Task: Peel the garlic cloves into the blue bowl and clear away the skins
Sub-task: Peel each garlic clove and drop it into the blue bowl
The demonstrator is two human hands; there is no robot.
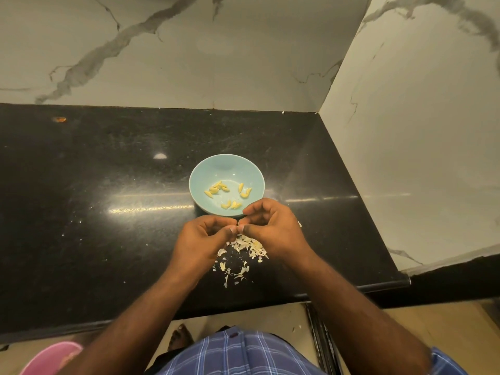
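Pinching a small garlic clove [238, 227] between their curled fingertips, the left hand [201, 239] and right hand [273, 228] meet just in front of the blue bowl [226, 169] (peeled cloves [228, 193] inside), above loose skins [243, 253] on the black counter [94, 198].

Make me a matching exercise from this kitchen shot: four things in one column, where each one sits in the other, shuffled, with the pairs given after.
Things:
1. peeled garlic cloves
2. garlic skins
3. blue bowl
4. clove being peeled

Places:
A. pinched between the left hand and right hand
B. on the black counter, just beyond the hands
C. inside the bowl
D. scattered on the counter under the hands

Pairs: 1-C, 2-D, 3-B, 4-A
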